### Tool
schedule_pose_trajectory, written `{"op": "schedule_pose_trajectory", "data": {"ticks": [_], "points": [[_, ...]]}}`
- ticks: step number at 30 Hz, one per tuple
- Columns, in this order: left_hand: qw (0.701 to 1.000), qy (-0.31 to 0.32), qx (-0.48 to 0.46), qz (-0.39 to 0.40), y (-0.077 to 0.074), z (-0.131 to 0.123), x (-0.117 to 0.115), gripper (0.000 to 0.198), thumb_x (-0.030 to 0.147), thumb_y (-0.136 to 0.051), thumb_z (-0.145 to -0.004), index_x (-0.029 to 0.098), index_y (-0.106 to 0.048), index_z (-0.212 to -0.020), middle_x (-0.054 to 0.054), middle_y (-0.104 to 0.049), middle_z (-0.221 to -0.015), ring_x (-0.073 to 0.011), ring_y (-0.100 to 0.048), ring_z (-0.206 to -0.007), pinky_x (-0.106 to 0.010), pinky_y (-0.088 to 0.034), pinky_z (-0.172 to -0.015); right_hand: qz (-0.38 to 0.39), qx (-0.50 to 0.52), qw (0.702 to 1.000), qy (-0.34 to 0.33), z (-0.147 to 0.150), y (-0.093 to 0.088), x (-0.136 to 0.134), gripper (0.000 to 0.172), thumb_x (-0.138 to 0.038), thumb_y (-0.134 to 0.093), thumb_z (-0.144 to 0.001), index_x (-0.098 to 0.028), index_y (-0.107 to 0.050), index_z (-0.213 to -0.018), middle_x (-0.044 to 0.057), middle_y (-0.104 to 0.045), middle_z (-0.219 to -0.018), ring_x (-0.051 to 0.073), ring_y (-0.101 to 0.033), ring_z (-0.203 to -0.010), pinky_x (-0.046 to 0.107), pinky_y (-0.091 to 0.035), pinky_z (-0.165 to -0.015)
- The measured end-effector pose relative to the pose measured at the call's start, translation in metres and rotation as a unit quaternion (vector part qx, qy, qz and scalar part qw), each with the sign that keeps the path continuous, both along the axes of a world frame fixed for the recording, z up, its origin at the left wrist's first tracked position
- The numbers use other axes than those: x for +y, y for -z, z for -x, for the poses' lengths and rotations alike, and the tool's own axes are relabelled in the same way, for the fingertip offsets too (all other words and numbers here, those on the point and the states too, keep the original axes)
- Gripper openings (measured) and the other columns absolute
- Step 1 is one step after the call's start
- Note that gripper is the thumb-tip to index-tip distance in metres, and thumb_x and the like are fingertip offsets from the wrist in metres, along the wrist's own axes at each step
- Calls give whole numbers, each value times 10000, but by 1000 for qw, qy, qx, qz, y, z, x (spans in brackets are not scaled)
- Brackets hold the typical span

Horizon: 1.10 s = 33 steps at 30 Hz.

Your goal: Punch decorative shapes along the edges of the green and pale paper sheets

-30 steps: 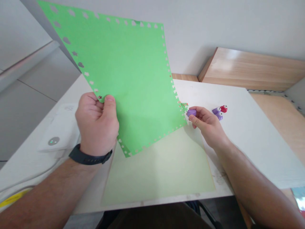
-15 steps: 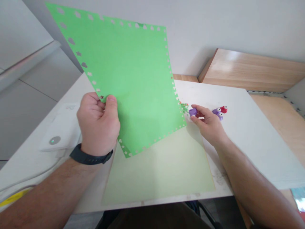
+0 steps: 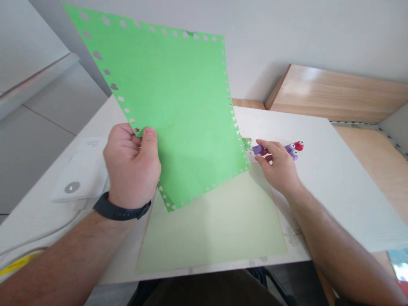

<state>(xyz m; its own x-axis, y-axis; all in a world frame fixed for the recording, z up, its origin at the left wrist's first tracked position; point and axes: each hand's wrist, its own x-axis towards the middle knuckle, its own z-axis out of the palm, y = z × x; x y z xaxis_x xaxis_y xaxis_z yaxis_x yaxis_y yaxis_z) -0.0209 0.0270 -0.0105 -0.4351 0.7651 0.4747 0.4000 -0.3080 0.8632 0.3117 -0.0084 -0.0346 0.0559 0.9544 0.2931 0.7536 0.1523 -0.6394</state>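
My left hand [image 3: 132, 165] is closed on the left edge of a green paper sheet [image 3: 181, 110], thumb in front, holding it up and tilted. Small punched shapes, such as stars and hearts, run along all its edges. Beyond the sheet's right edge, my right hand [image 3: 277, 163] hovers with thumb and fingers apart around a small purple craft punch [image 3: 258, 149] on the table. A red piece shows behind it, partly hidden by the fingers. Behind that hand sit more purple punches [image 3: 290, 148] and a red punch [image 3: 298, 145] with eye-like spots.
Green and orange paper bits [image 3: 247, 142] lie heaped beside the purple punch. A pale green mat [image 3: 213, 229] covers the front of the white table [image 3: 338, 182]. At left are a white device [image 3: 79, 170] and a cable [image 3: 47, 233]. A wooden panel [image 3: 338, 93] stands behind.
My right thumb and fingers have spread slightly apart around the purple punch, which now sits lower on the table. The green sheet has shifted very slightly right; my left hand keeps its grip.
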Motion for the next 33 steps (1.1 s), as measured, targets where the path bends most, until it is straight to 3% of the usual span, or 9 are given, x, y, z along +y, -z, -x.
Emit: {"op": "schedule_pose_trajectory", "data": {"ticks": [11,21,24,27,29,33], "points": [[1000,16,-3,-24,7,2,3,135,172,-694,-894,134,-681,-1024,20,-645,-778,-81,-511,-608,-209,-405,-595,18,-104,994,17,-3,5,3,476,-228,-672,-885,-189,-718,-1357,97,-720,-1098,203,-652,-768,406,-572,-834],[1000,8,13,-17,4,2,2,130,173,-694,-895,131,-677,-1017,25,-629,-764,-80,-492,-595,-203,-388,-577,2,-89,995,35,-10,6,5,464,-280,-678,-897,-203,-707,-1353,114,-721,-1103,234,-664,-825,453,-563,-848],[1000,7,15,-13,5,3,2,142,188,-697,-896,134,-681,-1026,29,-621,-754,-83,-482,-589,-212,-391,-580,-19,-12,997,70,-11,5,5,486,-329,-705,-903,-226,-677,-1378,101,-726,-1109,232,-663,-861,446,-560,-827],[1000,5,17,-11,5,4,2,146,197,-700,-891,135,-682,-1022,22,-632,-760,-88,-492,-595,-219,-396,-588,4,132,990,52,-7,4,4,481,-382,-753,-899,-243,-674,-1352,73,-738,-1100,217,-662,-909,395,-551,-799],[1000,1,17,-12,6,4,2,146,206,-702,-889,142,-681,-1018,25,-631,-756,-90,-493,-594,-223,-407,-599,31,243,969,24,-2,1,3,442,-411,-773,-903,-245,-692,-1305,52,-735,-1067,190,-643,-878,342,-522,-740],[1000,5,7,-13,8,4,3,148,225,-696,-895,152,-680,-1023,24,-645,-768,-93,-504,-598,-230,-424,-616,110,419,901,-27,8,-12,-3,317,-450,-753,-941,-217,-753,-1157,48,-712,-958,148,-581,-767,283,-426,-620]]}}
